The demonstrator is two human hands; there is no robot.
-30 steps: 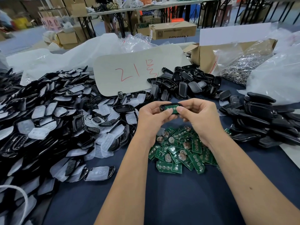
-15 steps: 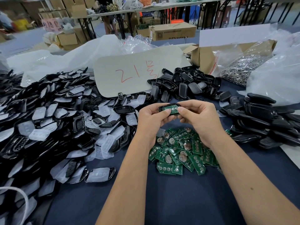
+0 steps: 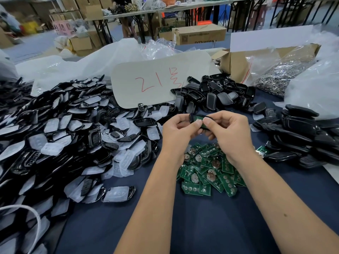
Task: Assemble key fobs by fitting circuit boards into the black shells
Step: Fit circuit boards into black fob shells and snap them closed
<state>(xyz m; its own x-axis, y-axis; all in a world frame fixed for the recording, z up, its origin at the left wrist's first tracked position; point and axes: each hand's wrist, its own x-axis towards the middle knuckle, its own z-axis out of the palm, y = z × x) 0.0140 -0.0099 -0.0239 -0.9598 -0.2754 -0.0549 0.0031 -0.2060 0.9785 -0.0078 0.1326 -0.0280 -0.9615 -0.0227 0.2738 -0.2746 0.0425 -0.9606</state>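
Note:
My left hand [image 3: 178, 131] and my right hand [image 3: 229, 132] hold one black shell [image 3: 199, 119] between them, above the table's middle. A green circuit board lies inside the shell, and both thumbs press on its near edge. My fingers hide the shell's ends. Below my hands lies a heap of green circuit boards [image 3: 209, 171] with round silver cells. A big pile of black shells with white rubber pads [image 3: 73, 140] fills the left side.
A second heap of black shells [image 3: 216, 96] lies behind my hands, and stacked black covers [image 3: 300, 136] sit at right. A grey card with red writing [image 3: 156, 83] leans at the back. A cardboard box [image 3: 236, 65] holds a bag of metal parts [image 3: 278, 76]. Dark blue cloth [image 3: 211, 226] covers the table.
Both hands stayed in place with the shell. The thumbs have drawn closer together on the board, and the shell has tipped slightly towards me.

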